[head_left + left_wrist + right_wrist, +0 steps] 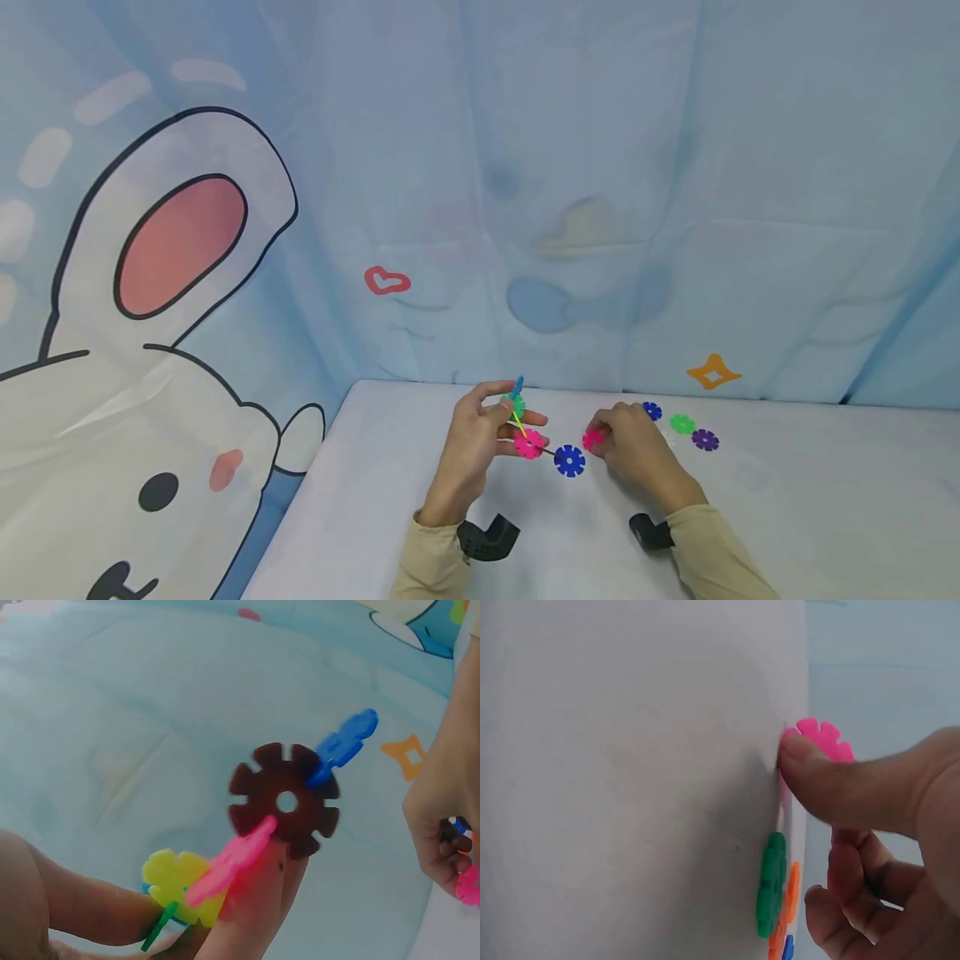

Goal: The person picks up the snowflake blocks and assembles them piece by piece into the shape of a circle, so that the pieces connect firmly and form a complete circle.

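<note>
In the head view my left hand (471, 437) holds a chain of notched plastic snowflake discs up over the table. The chain includes a green disc (517, 408), a pink disc (522, 444) and a blue disc (569, 471) at its right end. The left wrist view shows a brown disc (259, 787) slotted between the blue and pink ones, with a yellow disc (165, 874) by the fingers. To the right, my right hand (633, 442) pinches a separate pink disc (825, 739) between thumb and fingers, close to the white tabletop.
Beyond the right hand lie a dark blue disc (652, 411), a light green disc (682, 424) and a purple disc (705, 439). The right wrist view has a dark green disc (771, 885) and an orange disc (793, 889) near the fingers. A printed curtain (450, 167) hangs behind the table.
</note>
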Available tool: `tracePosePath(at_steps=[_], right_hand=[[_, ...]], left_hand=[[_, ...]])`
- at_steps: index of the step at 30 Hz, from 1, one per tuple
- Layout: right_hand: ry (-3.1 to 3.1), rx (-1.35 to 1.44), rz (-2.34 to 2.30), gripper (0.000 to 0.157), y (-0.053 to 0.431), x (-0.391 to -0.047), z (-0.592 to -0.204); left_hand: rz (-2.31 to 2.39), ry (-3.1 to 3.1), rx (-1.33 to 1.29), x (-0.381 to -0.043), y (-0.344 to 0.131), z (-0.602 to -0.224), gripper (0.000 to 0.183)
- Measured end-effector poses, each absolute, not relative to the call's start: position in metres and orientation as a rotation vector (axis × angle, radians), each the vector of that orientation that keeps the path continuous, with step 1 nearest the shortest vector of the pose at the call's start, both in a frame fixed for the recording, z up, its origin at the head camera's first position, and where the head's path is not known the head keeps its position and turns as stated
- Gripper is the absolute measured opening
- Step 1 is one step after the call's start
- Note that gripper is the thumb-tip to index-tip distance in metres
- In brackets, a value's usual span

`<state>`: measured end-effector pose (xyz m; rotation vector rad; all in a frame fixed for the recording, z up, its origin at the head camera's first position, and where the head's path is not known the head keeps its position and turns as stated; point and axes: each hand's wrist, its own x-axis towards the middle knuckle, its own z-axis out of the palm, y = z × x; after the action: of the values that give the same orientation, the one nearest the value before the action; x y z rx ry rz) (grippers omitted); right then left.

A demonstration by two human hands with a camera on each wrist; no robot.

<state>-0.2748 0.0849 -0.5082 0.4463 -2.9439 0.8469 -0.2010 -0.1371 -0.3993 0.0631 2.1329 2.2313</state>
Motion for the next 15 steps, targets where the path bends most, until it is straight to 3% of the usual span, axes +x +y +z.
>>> tracePosePath(at_steps=[9, 15], right_hand=[[-2.925, 0.532, 1.005, 0.006, 0.094, -0.274, -0.494], [-2.592, 0.579, 1.195, 0.014, 0.094, -0.267, -0.471]], left_hand=[[2.208, 2.155, 0.09, -0.203, -0.146, -0.398, 0.033], [2.189, 2.174, 0.148, -0.203, -0.149, -0.397, 0.019]])
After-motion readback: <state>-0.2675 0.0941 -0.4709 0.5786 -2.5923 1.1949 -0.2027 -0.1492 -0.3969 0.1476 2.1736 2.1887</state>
